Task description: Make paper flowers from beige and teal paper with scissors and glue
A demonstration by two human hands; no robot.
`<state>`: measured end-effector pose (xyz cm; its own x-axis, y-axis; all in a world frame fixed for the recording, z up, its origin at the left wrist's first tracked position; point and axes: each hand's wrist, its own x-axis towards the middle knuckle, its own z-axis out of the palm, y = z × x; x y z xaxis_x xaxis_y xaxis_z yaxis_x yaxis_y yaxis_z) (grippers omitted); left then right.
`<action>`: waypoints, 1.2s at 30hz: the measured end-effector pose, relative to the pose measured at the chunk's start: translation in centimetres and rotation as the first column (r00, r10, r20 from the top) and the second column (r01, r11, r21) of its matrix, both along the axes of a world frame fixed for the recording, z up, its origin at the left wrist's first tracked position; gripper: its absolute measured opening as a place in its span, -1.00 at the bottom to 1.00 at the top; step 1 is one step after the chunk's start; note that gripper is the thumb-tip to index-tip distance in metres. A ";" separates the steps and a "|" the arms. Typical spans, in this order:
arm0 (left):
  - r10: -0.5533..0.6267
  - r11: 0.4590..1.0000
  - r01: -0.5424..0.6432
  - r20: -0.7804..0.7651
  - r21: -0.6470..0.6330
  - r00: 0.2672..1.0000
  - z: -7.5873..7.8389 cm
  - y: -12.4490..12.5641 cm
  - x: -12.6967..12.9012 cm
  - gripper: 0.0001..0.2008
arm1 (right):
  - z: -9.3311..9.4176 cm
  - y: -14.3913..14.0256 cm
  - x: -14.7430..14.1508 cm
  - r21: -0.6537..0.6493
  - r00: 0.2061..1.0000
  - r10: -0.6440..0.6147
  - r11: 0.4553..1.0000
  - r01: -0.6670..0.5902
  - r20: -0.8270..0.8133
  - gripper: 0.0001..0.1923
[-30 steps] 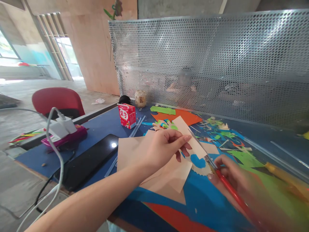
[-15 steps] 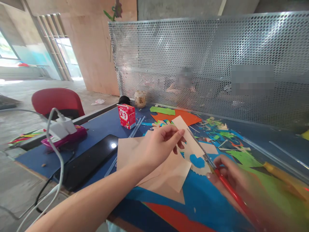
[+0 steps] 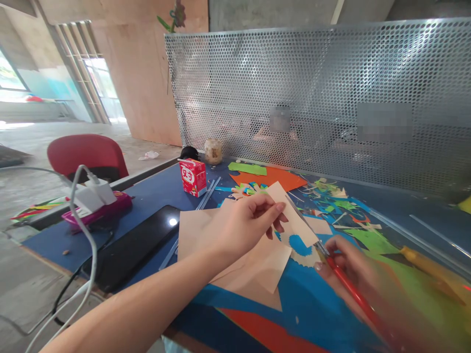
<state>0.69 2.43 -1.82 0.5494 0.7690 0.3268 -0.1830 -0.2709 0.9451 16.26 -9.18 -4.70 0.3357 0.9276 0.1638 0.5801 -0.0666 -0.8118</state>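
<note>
My left hand [image 3: 253, 218] pinches a small strip of pale peach paper [image 3: 298, 223] between thumb and fingers, above the table. Scissors with red handles [image 3: 353, 284] are gripped in my right hand [image 3: 349, 269], which is partly blurred. Their metal blades lie along the strip's right edge. Below my left hand lie larger peach paper sheets [image 3: 272, 267] on blue paper [image 3: 312, 299]. A peach ring with a jagged edge [image 3: 305, 257] rests under the strip, blue showing through its middle.
Paper scraps [image 3: 331, 196] litter the table's back right. A red drink carton [image 3: 193, 177] and a jar [image 3: 213, 151] stand at the back left, near a black phone [image 3: 136, 245] and a purple power strip [image 3: 97, 208]. A perforated metal screen [image 3: 312, 73] closes off the back.
The peach strip has shifted slightly right and toward me, its lower end nearer the scissors' pivot. My left hand has moved a little with it; my right hand stays nearly in place.
</note>
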 end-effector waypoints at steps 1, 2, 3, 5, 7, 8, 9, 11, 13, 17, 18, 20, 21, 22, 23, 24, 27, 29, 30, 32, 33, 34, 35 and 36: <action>0.002 1.000 -0.002 -0.004 0.002 1.000 0.0 0.0 0.0 -0.74 | -0.1 0.0 0.1 -0.003 1.000 0.009 1.000 -0.009 -0.011 -0.59; 0.001 1.000 -0.001 -0.007 0.003 1.000 0.0 0.0 0.0 -0.74 | -0.1 0.1 0.2 -0.007 1.000 0.017 1.000 -0.017 -0.022 -0.59; -0.004 1.000 0.004 -0.008 0.001 1.000 0.1 0.0 0.0 -0.74 | -0.2 0.1 0.3 -0.010 0.999 0.022 1.000 -0.023 -0.033 -0.59; -0.028 1.000 0.028 -0.018 -0.010 0.999 0.1 -0.2 0.0 -0.75 | -0.2 0.2 0.3 -0.011 0.998 0.032 0.999 -0.033 -0.048 -0.59; -0.056 0.998 0.055 -0.031 -0.025 0.998 0.2 -0.3 0.1 -0.76 | -0.2 0.2 0.3 -0.011 0.998 0.044 0.999 -0.044 -0.055 -0.60; -0.066 0.997 0.065 -0.037 -0.029 0.997 0.2 -0.3 0.2 -0.76 | -0.1 0.2 0.3 -0.011 0.997 0.050 0.999 -0.050 -0.056 -0.60; -0.070 0.997 0.069 -0.038 -0.029 0.997 0.2 -0.4 0.2 -0.76 | -0.1 0.2 0.3 -0.011 0.997 0.054 0.998 -0.054 -0.056 -0.59; -0.075 0.997 0.074 -0.033 -0.023 0.997 0.2 -0.4 0.2 -0.76 | 0.0 0.1 0.3 -0.018 0.998 0.044 0.999 -0.045 -0.053 -0.59; -0.077 0.997 0.077 -0.032 -0.016 0.996 0.2 -0.3 0.2 -0.76 | 0.1 0.1 0.3 -0.031 0.998 0.032 0.999 -0.033 -0.046 -0.58; -0.076 0.997 0.074 -0.060 -0.029 0.995 0.3 -0.2 0.1 -0.77 | 0.5 0.0 0.0 -0.031 1.000 0.018 0.999 -0.018 -0.003 -0.58; -0.074 0.997 0.072 -0.071 -0.034 0.995 0.3 -0.1 0.1 -0.77 | 0.7 0.0 -0.2 -0.024 1.000 0.011 1.000 -0.011 0.010 -0.58; -0.064 0.998 0.062 -0.080 -0.034 0.995 0.3 -0.1 0.1 -0.78 | 1.0 -0.1 -0.4 -0.008 1.000 0.000 1.000 0.000 0.023 -0.57; -0.056 0.998 0.054 -0.070 -0.025 0.996 0.3 -0.1 0.0 -0.77 | 1.2 -0.2 -0.5 -0.001 1.000 0.001 1.000 -0.001 0.024 -0.57; -0.043 0.999 0.042 -0.050 -0.014 0.998 0.2 0.0 0.0 -0.77 | 1.3 -0.2 -0.6 0.001 1.000 0.004 1.000 -0.004 0.025 -0.56; -0.029 1.000 0.029 -0.028 -0.001 0.999 0.2 0.0 0.0 -0.76 | 1.3 -0.2 -0.6 -0.002 1.000 0.010 1.000 -0.009 0.025 -0.56; -0.018 1.000 0.018 -0.007 0.010 1.000 0.1 0.1 0.0 -0.75 | 1.3 -0.2 -0.6 -0.007 1.000 0.013 1.000 -0.013 0.027 -0.57; -0.007 1.000 0.007 0.003 0.023 1.000 -0.1 0.1 0.1 -0.75 | 1.1 -0.1 -0.3 -0.015 0.999 0.027 1.000 -0.026 0.020 -0.58; -0.023 1.000 0.023 -0.024 0.021 0.999 -0.1 0.0 0.1 -0.75 | 0.9 0.0 -0.2 -0.016 0.999 0.047 0.999 -0.047 -0.011 -0.59; -0.032 0.999 0.033 -0.037 0.020 0.999 -0.1 0.0 0.1 -0.75 | 0.8 0.0 -0.1 -0.020 0.998 0.054 0.998 -0.054 -0.027 -0.59; -0.048 0.999 0.049 -0.055 0.018 0.997 0.0 -0.2 0.1 -0.75 | 0.7 0.0 0.0 -0.035 0.997 0.061 0.997 -0.063 -0.053 -0.60; -0.050 0.999 0.051 -0.057 0.017 0.997 0.1 -0.2 0.1 -0.75 | 0.7 0.0 0.0 -0.040 0.996 0.060 0.997 -0.063 -0.062 -0.61; -0.050 0.999 0.051 -0.056 0.014 0.997 0.2 -0.3 0.1 -0.75 | 0.6 0.1 0.0 -0.043 0.996 0.060 0.997 -0.063 -0.073 -0.61; -0.052 0.999 0.052 -0.053 0.010 0.997 0.2 -0.3 0.1 -0.74 | 0.5 0.1 0.0 -0.047 0.995 0.060 0.997 -0.064 -0.085 -0.61; -0.053 0.999 0.053 -0.051 0.004 0.997 0.2 -0.3 0.1 -0.74 | 0.5 0.1 0.0 -0.053 0.994 0.058 0.997 -0.064 -0.096 -0.61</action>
